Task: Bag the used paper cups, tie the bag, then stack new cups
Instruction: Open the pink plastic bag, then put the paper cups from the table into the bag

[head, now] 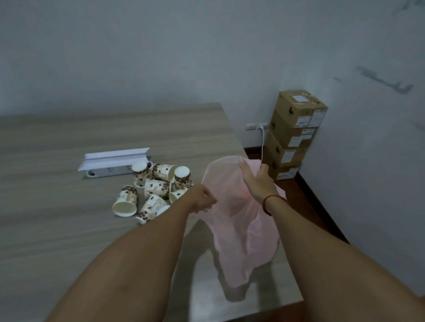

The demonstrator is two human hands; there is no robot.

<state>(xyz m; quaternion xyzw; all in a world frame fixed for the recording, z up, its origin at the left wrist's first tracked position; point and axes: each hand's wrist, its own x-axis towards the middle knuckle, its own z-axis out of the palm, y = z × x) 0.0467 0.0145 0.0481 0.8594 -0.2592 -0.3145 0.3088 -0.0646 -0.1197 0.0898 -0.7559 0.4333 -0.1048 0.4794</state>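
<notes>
Your left hand (202, 197) and right hand (257, 179) pinch the rim of a thin, translucent pink bag (240, 225); patterned paper cups (154, 190) lie tumbled at 10 o'clock on the wood-grain table (46, 214)

left of the heap of paper cups (154, 190) the table (46, 202) lies bare and open to a reach. just behind the heap a raised power-strip flap (114, 157) blocks the way. right of the heap, the held-open pink bag (242, 225) fills the gap toward the table's edge.
</notes>
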